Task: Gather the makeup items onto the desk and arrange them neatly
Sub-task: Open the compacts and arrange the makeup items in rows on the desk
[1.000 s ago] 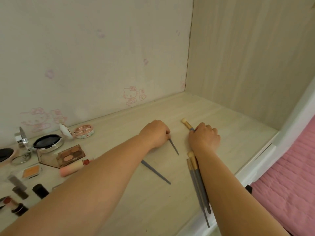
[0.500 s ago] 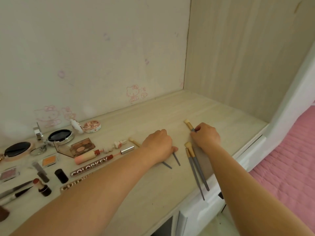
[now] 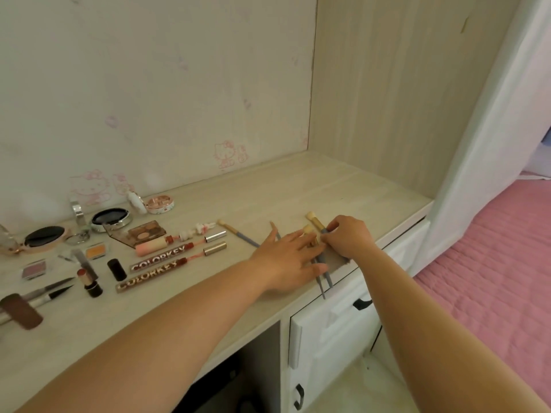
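On the pale wooden desk [image 3: 343,186] my left hand [image 3: 290,257] lies flat with straight fingers on several grey-handled makeup brushes [image 3: 323,277] near the front right edge. My right hand [image 3: 347,236] pinches the handle of another brush [image 3: 314,221] whose tan head points to the back. One more brush [image 3: 238,233] lies alone to the left of my hands. Further left lie two Colorkey lip gloss tubes [image 3: 162,257], a pink tube [image 3: 150,246], an eyeshadow palette [image 3: 146,232], lipsticks [image 3: 89,283] and round compacts [image 3: 111,217].
The wall with cat stickers [image 3: 228,155] runs behind the desk and a wooden side panel [image 3: 387,93] closes its right end. White drawers [image 3: 328,332] sit under the desk edge. A pink quilted bed [image 3: 492,278] lies to the right.
My left hand has moved right from the single brushes and now lies flat on the brush pair beside my right hand. The view has pulled back and shows more items on the left.
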